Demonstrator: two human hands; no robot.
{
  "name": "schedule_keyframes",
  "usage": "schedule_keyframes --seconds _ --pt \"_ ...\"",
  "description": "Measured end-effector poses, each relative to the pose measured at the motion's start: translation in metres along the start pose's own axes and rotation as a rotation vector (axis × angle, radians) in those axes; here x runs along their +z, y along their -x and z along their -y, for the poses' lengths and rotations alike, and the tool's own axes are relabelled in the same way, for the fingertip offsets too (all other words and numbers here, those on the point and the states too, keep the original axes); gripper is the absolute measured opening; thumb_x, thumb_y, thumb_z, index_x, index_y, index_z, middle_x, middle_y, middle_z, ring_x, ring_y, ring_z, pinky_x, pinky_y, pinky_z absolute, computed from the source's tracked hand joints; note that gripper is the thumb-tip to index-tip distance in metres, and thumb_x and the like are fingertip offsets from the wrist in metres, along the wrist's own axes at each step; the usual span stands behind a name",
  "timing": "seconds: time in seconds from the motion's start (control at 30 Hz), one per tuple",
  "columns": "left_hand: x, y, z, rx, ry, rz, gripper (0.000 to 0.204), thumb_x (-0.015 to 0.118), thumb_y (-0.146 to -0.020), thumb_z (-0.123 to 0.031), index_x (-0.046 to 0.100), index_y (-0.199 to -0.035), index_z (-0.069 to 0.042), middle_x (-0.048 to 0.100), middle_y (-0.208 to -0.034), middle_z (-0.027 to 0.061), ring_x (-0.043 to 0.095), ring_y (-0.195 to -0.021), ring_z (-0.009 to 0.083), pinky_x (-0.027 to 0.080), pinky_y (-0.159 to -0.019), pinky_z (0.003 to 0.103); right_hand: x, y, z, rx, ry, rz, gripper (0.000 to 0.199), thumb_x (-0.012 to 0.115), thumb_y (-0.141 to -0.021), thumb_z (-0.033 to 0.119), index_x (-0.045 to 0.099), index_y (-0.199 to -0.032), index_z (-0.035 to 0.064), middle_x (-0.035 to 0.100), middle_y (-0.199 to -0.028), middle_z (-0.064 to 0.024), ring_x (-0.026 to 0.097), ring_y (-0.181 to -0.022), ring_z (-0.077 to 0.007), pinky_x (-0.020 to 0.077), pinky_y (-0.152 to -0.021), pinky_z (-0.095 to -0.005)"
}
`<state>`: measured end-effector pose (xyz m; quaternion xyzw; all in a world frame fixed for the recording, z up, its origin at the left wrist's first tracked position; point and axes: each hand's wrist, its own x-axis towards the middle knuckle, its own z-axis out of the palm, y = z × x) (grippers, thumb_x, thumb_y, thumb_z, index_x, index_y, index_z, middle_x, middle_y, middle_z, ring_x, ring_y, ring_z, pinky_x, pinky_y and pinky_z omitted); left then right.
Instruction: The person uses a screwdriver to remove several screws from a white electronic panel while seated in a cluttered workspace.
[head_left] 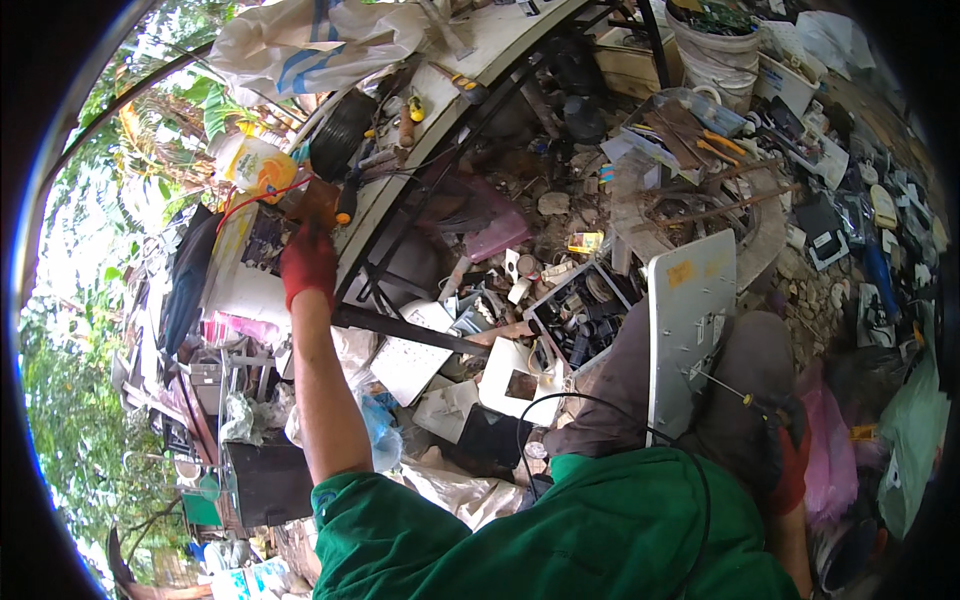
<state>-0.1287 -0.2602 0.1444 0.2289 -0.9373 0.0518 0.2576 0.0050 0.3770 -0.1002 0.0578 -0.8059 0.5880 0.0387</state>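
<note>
We see the left hand (308, 262), in a red glove, closed around an orange-brown tool (318, 200) at the workbench edge (400, 160), just beside a white and yellow jug (255, 165). The right hand (785, 455) grips a thin screwdriver (725, 388) against a white panel (688, 320) bearing 1 yellow sticker (681, 273).

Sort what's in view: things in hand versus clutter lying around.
In hand:
left hand, red-gloved, reaching to an orange tool on the bench edge
right hand, red-gloved, holding a screwdriver
white panel propped on the lap

Lying about:
tray of dark parts
white bucket
pink bag
</note>
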Motion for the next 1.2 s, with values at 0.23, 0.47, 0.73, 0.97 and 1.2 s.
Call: schedule_keyframes --seconds 0.23,0.47,0.73,0.97,1.2 --pt "0.036 0.130 -0.061 -0.096 0.761 -0.137 0.056 0.067 -0.093 -0.017 0.048 -0.141 0.003 0.055 -0.138 0.0257 0.054 -0.127 0.0393 0.043 -0.107 0.046 -0.012 0.009 -0.012 -0.078 0.295 0.040 0.051 0.060 -0.095 0.018 0.048 -0.142 0.0012 0.051 -0.141 -0.0169 0.053 -0.126 -0.0271 0.0395 -0.109 -0.0385" --pt "0.038 0.305 -0.218 0.228 0.868 1.016 0.104 0.088 -0.072 -0.038 0.033 -0.152 0.000 0.062 -0.130 0.0258 0.063 -0.119 0.0353 0.051 -0.099 0.041 -0.003 -0.013 0.021 0.220 0.008 0.168 0.057 0.069 -0.086 0.016 0.052 -0.139 0.0042 0.061 -0.130 -0.0143 0.056 -0.125 -0.0255 0.0411 -0.107 -0.0367" --pt "0.064 0.300 -0.242 0.294 0.697 1.132 0.060 0.078 -0.083 -0.031 0.057 -0.132 -0.001 0.069 -0.113 0.0265 0.068 -0.106 0.0405 0.055 -0.091 0.043 0.006 -0.014 0.022 -0.012 0.116 0.166 0.053 0.071 -0.083 0.012 0.055 -0.134 0.0047 0.063 -0.121 -0.0183 0.063 -0.112 -0.0367 0.0489 -0.098 -0.0406" --pt "0.071 0.279 -0.235 -0.132 1.244 0.934 0.026 0.066 -0.095 -0.011 0.067 -0.117 0.002 0.071 -0.096 0.0044 0.059 -0.082 0.0084 0.048 -0.075 0.025 0.016 -0.013 0.027 -0.002 -0.014 0.188 0.050 0.069 -0.084 0.008 0.055 -0.132 0.0023 0.064 -0.119 -0.0174 0.064 -0.110 -0.0339 0.0500 -0.096 -0.0402" --pt "0.072 0.229 -0.212 -0.087 1.516 0.896 0.044 0.065 -0.091 -0.019 0.063 -0.129 0.004 0.070 -0.118 0.0108 0.065 -0.107 0.0206 0.047 -0.097 0.033 0.017 -0.018 0.029 0.079 -0.216 0.159 0.051 0.065 -0.089 0.007 0.049 -0.138 0.0024 0.064 -0.126 -0.0141 0.065 -0.110 -0.0294 0.0499 -0.097 -0.0374"
